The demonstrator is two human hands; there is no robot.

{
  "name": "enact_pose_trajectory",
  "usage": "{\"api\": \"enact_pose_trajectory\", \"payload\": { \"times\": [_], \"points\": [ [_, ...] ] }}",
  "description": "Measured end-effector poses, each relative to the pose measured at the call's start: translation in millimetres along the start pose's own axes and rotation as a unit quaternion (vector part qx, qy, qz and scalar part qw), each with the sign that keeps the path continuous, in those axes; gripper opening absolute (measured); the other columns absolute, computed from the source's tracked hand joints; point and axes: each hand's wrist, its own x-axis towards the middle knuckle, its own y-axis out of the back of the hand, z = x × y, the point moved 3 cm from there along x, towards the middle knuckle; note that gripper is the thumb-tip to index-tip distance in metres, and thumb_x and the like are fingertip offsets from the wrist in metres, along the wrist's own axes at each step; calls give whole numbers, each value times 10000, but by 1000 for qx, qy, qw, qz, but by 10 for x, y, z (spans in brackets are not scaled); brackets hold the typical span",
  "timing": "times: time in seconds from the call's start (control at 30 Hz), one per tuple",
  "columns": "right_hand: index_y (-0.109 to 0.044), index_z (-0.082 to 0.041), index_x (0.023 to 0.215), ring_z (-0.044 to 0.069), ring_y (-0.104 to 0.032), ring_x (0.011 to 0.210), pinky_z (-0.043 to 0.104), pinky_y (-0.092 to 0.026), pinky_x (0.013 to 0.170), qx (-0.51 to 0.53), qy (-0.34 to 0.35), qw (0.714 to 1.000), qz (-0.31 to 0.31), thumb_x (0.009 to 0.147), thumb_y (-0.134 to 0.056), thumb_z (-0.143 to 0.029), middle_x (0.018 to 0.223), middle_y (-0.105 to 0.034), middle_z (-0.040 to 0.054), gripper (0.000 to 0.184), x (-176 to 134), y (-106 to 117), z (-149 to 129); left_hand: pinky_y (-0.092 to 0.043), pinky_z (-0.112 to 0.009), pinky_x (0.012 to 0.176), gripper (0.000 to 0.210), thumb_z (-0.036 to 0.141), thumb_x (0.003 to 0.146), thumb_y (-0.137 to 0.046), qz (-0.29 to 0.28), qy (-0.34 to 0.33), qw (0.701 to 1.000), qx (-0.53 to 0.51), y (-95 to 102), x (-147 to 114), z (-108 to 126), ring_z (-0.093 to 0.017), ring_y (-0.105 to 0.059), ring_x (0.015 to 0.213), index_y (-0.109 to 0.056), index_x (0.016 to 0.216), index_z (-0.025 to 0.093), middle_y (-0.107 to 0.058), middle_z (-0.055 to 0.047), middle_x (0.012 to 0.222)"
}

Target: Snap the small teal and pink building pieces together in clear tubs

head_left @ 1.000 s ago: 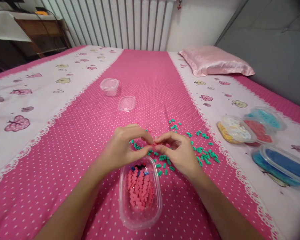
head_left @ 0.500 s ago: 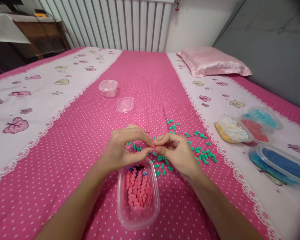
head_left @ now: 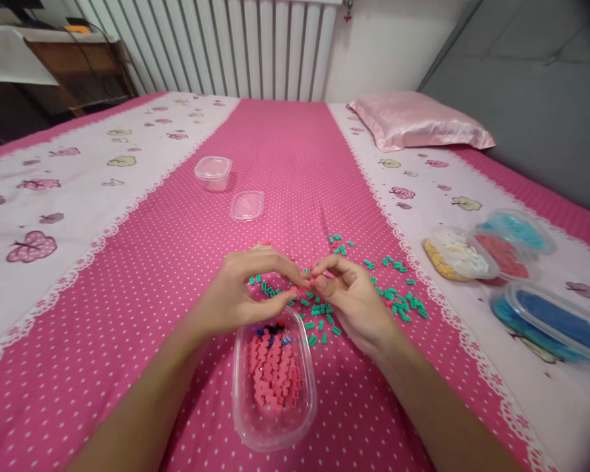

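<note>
My left hand [head_left: 255, 285] pinches a small pink toy block [head_left: 302, 289] between thumb and fingertips. My right hand [head_left: 349, 298] meets it there, its thumb and forefinger closed at the block's right end; whether it holds a separate piece is hidden by the fingers. Below my hands stands a clear plastic box [head_left: 246, 426], with rows of joined pink blocks [head_left: 275, 373] and a few blue, black and red pieces at its far end. Loose green blocks [head_left: 400, 305] lie scattered around and beyond my right hand, with a few pink ones among them.
A clear lidded tub [head_left: 213, 174] and a loose clear lid [head_left: 247, 206] sit farther off on the pink dotted bedspread [head_left: 285, 151]. To the right are boxes of white and yellow [head_left: 459, 255], red [head_left: 504, 257], turquoise [head_left: 516, 233] and blue pieces [head_left: 558, 321]. A pillow [head_left: 417, 121] lies behind.
My right hand's fingertips have shifted slightly up and right and opened a little from the left fingertips, showing more of the pink block. The boxes and scattered blocks stay put.
</note>
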Motion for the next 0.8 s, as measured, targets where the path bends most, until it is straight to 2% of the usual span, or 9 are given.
{"api": "enact_pose_trajectory", "payload": {
  "times": [0.13,0.3,0.53,0.67,0.8],
  "points": [
    [-675,-250,726,169,-711,712,323,-606,728,-4,-12,1000,10,611,-936,-538,755,-756,2,406,-5,-17,38,-561,-318,809,101,142,864,-742,10,-41,999,12,0,18,12,-157,-741,806,-771,912,226,-810,-12,861],
    [-675,-240,713,138,-661,610,281,-577,639,-13,-15,1000,0,652,-907,-570,682,-725,-6,407,-22,-37,53,-545,-310,825,106,121,846,-753,24,-49,998,32,32,16,26,-132,-732,772,-755,875,222,-805,8,839],
    [-718,-256,782,161,-703,675,306,-600,676,-61,19,998,-17,714,-861,-578,738,-751,5,359,-11,-42,-26,-550,-324,801,127,107,826,-730,31,-36,998,49,49,-3,27,-148,-722,771,-746,860,229,-802,8,826],
    [-740,-259,814,189,-739,754,329,-619,712,-103,56,993,-5,656,-922,-449,814,-782,16,307,-32,-47,-56,-542,-321,798,129,114,821,-738,47,-21,997,59,54,-20,8,-156,-713,807,-740,861,237,-796,15,831],
    [-754,-268,851,181,-724,782,348,-602,766,-145,105,984,14,761,-852,-309,849,-784,8,139,-96,-45,-95,-532,-314,818,158,64,788,-736,54,-36,996,59,35,-11,34,-134,-703,795,-708,830,214,-791,24,832]
  ]
}}
